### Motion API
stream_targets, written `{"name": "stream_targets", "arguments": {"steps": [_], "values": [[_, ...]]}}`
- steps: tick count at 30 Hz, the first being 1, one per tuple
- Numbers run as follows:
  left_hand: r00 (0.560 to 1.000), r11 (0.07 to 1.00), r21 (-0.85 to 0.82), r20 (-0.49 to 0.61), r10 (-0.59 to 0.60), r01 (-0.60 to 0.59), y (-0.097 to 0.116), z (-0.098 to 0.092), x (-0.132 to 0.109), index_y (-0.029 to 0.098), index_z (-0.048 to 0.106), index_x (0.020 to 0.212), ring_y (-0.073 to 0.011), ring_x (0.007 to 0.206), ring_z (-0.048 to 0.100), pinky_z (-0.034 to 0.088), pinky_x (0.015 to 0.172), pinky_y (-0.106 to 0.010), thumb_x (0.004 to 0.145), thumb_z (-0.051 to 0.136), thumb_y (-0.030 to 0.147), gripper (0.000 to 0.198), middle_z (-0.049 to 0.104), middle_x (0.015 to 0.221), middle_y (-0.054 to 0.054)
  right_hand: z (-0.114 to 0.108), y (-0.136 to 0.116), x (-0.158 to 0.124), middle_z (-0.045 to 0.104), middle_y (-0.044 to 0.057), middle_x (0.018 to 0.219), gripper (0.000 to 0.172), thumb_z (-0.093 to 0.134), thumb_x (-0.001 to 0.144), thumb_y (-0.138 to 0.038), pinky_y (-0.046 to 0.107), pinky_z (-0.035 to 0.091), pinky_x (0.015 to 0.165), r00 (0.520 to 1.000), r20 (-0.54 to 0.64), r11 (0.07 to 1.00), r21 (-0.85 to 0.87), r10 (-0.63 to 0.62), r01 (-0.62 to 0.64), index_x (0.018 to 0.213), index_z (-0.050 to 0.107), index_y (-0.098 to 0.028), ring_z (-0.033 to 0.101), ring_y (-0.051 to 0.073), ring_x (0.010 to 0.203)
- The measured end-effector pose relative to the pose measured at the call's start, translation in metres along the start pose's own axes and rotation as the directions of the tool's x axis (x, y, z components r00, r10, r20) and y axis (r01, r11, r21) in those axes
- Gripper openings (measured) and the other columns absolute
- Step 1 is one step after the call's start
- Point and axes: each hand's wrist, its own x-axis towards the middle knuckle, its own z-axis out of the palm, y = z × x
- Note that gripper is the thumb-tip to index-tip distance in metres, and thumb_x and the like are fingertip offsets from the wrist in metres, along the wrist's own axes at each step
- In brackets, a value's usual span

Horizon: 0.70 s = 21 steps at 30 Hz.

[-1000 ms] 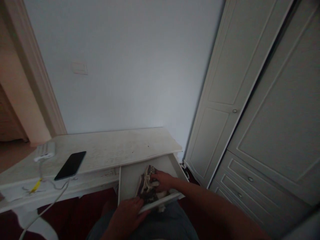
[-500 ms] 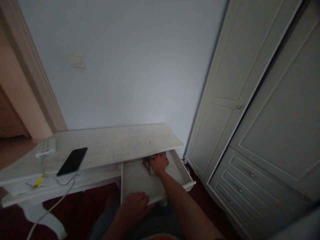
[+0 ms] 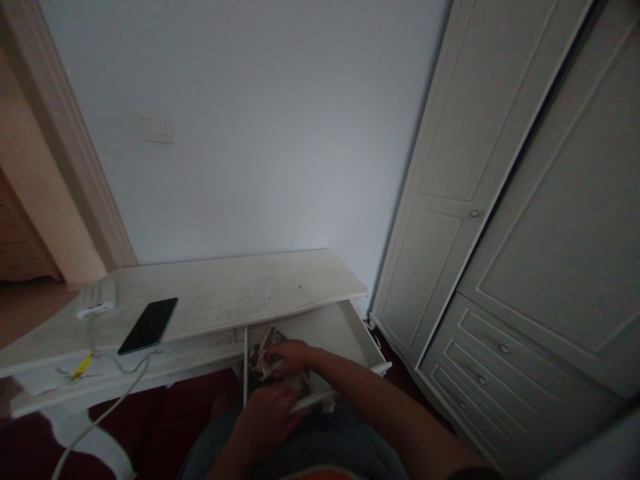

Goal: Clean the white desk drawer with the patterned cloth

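cloth (image 3: 265, 347), brown and pale in its pattern, lies bunched inside the open drawer (image 3: 345, 337), near the left wall of it. our right hand (image 3: 289, 359) is bent over this cloth, and the fingers seem to close on a fold of it. our left hand (image 3: 267, 417) rests at the front edge of the drawer, just beside the right one, with the knuckles up; we cannot tell if its fingers also pinch the cloth, because their tips are hidden. for doing this well, we think that the cloth should stay gathered under the fingers, so that no loose corner hangs over the front, and that the left hand should give a steady support without pushing the drawer inward. about edges, we should be careful in the left corner, where the wall stands near to our fingers, and at the back, where the table (image 3: 220, 293) reaches over the drawer and may touch the knuckles. to the right of our hand the white bottom shows up to the right wall, so we judge that side the easier one for moving. phone (image 3: 149, 325) and cable (image 3: 100, 420) are well apart, on the left.
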Motion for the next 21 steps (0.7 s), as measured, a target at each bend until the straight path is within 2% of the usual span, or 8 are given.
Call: {"name": "stream_targets", "arguments": {"steps": [3, 5, 8, 11, 16, 18, 21], "values": [[1.0, 1.0, -0.027, -0.016, -0.014, 0.014, 0.0, 0.0, -0.001, 0.024, 0.075, 0.116, -0.0331, 0.112, 0.074, 0.058, 0.095, -0.047, 0.106, 0.052, 0.045, 0.033, 0.078, 0.122, -0.012, -0.007, 0.031, -0.039, 0.076, -0.001, 0.121, 0.047, 0.085, 0.077, -0.038, 0.034, 0.053, 0.087, 0.991, 0.113, 0.997, -0.018, -0.076, 0.079, 0.121, 0.071, -0.033, 0.072, 0.027, 0.108], [0.999, 0.999, -0.043, -0.023, -0.03, 0.029, 0.0, 0.001, -0.002, 0.024, 0.075, 0.117, -0.0328, 0.112, 0.074, 0.058, 0.093, -0.045, 0.105, 0.053, 0.045, 0.032, 0.078, 0.122, -0.012, -0.016, 0.051, -0.064, 0.076, 0.0, 0.122, 0.049, 0.085, 0.076, -0.038, 0.035, 0.052, 0.089, 0.995, 0.098, 0.999, -0.043, -0.004, 0.008, 0.122, 0.07, -0.033, 0.071, 0.028, 0.11], [0.999, 0.998, -0.04, -0.012, -0.044, 0.043, 0.0, 0.002, -0.002, 0.024, 0.076, 0.112, -0.0306, 0.105, 0.075, 0.058, 0.09, -0.042, 0.106, 0.051, 0.046, 0.034, 0.079, 0.114, -0.01, -0.032, 0.076, -0.089, 0.075, 0.004, 0.12, 0.052, 0.084, 0.074, -0.038, 0.038, 0.051, 0.089, 0.984, 0.003, 0.982, -0.066, 0.18, -0.179, 0.123, 0.069, -0.031, 0.07, 0.031, 0.11], [0.999, 0.999, -0.002, 0.003, -0.051, 0.051, 0.002, 0.003, -0.002, 0.023, 0.076, 0.11, -0.0291, 0.104, 0.075, 0.057, 0.091, -0.041, 0.107, 0.049, 0.046, 0.035, 0.079, 0.113, -0.01, -0.044, 0.09, -0.099, 0.072, 0.012, 0.124, 0.053, 0.075, 0.082, -0.038, 0.041, 0.05, 0.09, 0.938, -0.131, 0.943, -0.052, 0.321, -0.33, 0.131, 0.063, -0.024, 0.068, 0.033, 0.112], [0.999, 0.998, 0.042, 0.015, -0.046, 0.046, 0.002, 0.006, 0.0, 0.023, 0.075, 0.112, -0.0289, 0.108, 0.074, 0.057, 0.093, -0.041, 0.107, 0.049, 0.04, 0.031, 0.078, 0.116, -0.009, -0.039, 0.084, -0.095, 0.062, 0.017, 0.136, 0.054, 0.067, 0.088, -0.045, 0.043, 0.047, 0.098, 0.854, -0.267, 0.888, 0.014, 0.446, -0.459, 0.135, 0.058, -0.021, 0.062, 0.033, 0.122], [0.999, 0.998, 0.052, 0.017, -0.048, 0.047, 0.001, 0.007, -0.001, 0.024, 0.074, 0.112, -0.029, 0.107, 0.075, 0.058, 0.092, -0.042, 0.107, 0.049, 0.04, 0.031, 0.078, 0.115, -0.009, -0.031, 0.077, -0.093, 0.056, 0.021, 0.143, 0.068, 0.07, 0.085, -0.056, 0.052, 0.043, 0.106, 0.835, -0.278, 0.873, 0.029, 0.475, -0.487, 0.141, 0.055, -0.021, 0.056, 0.04, 0.132], [0.999, 0.997, 0.059, 0.011, -0.051, 0.051, 0.001, 0.008, -0.002, 0.024, 0.074, 0.112, -0.0298, 0.106, 0.075, 0.058, 0.092, -0.044, 0.107, 0.049, 0.041, 0.032, 0.078, 0.114, -0.009, -0.02, 0.07, -0.096, 0.037, 0.028, 0.162, 0.11, 0.081, 0.069, -0.071, 0.068, 0.028, 0.116, 0.846, -0.193, 0.864, 0.018, 0.497, -0.503, 0.159, 0.04, -0.023, 0.032, 0.051, 0.151]]}}
